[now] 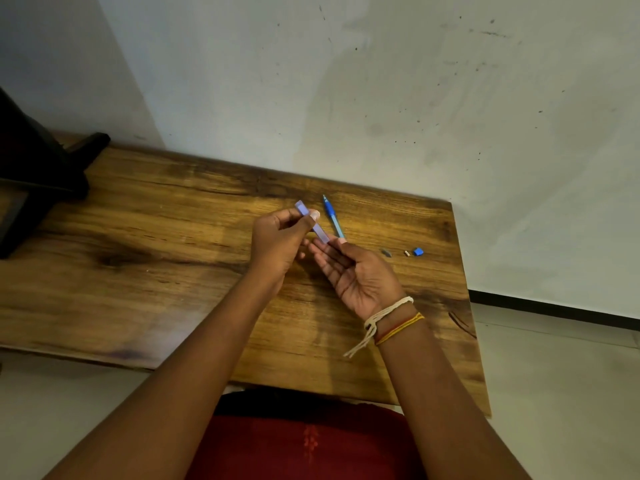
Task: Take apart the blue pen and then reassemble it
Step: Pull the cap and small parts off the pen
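My left hand [278,240] pinches a pale blue, see-through pen barrel [320,233] between thumb and fingers above the wooden table [156,244]. The barrel slants from upper left to lower right. My right hand [356,275] is palm up just below the barrel's lower end, fingers spread, its thumb tip close to that end. The blue front part of the pen with its refill [332,216] lies on the table just behind my hands, tip pointing away. A small grey piece [386,252], a tiny brownish piece [407,253] and a blue cap piece [418,251] lie to the right.
The table's right edge [467,306] is close to the small parts, with floor beyond. A dark stand [41,174] occupies the table's far left. A white wall runs directly behind the table. Threads are tied around my right wrist [391,317].
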